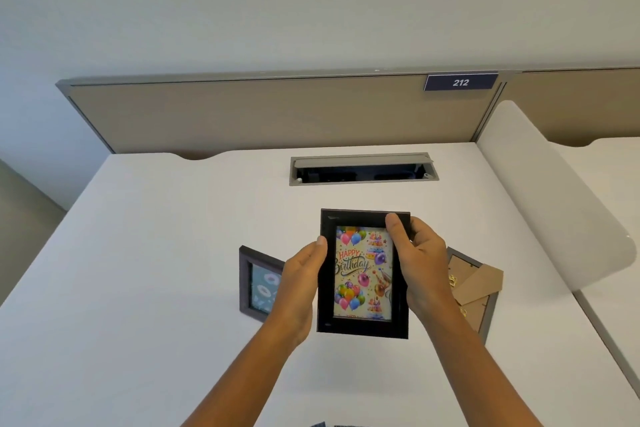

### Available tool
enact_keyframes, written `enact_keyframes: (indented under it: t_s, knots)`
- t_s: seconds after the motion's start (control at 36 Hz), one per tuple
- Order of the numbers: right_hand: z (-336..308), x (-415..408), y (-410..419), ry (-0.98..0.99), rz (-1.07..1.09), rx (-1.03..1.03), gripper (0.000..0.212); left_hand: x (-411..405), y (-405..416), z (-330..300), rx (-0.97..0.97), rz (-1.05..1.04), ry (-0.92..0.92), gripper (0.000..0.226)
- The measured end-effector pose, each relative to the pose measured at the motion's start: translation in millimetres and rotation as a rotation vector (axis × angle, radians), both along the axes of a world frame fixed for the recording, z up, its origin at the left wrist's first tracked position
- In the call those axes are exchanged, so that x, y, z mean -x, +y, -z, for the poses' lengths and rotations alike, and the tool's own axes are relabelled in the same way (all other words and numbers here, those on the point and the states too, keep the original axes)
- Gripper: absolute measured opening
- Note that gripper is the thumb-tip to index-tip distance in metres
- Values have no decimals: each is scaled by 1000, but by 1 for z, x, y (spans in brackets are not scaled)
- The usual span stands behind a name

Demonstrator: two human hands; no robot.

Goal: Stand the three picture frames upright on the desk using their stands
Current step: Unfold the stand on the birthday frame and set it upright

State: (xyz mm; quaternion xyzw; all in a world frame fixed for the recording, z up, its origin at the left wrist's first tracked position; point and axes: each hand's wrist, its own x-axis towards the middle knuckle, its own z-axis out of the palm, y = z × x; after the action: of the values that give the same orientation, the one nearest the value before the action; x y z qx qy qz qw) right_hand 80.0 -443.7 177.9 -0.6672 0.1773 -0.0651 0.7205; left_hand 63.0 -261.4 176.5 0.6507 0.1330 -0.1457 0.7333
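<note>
A black picture frame (362, 326) with a "Happy Birthday" balloon picture is held above the white desk (156, 253), picture side toward me. My left hand (301, 282) grips its left edge and my right hand (420, 263) grips its right edge, thumb across the top right corner. Its stand is hidden behind it. A dark brown frame (254, 282) with a teal flower picture is on the desk to the left, partly behind my left hand. A third frame (479, 291) lies face down on the right, its cardboard stand flap showing.
An open grey cable tray (363, 170) is set into the desk further back. A beige partition (277, 114) with a "212" label (460, 82) closes the far edge. A white side divider (554, 191) borders the desk on the right.
</note>
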Motion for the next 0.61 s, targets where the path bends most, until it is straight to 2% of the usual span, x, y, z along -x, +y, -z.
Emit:
enact_keyframes:
  t_s: [0.17, 0.61]
  knots:
    - [7, 7, 19, 67, 18, 3, 26, 6, 17, 1, -10, -4, 55, 38]
    - [2, 19, 47, 96, 35, -18, 24, 14, 43, 4, 32, 3, 72, 34]
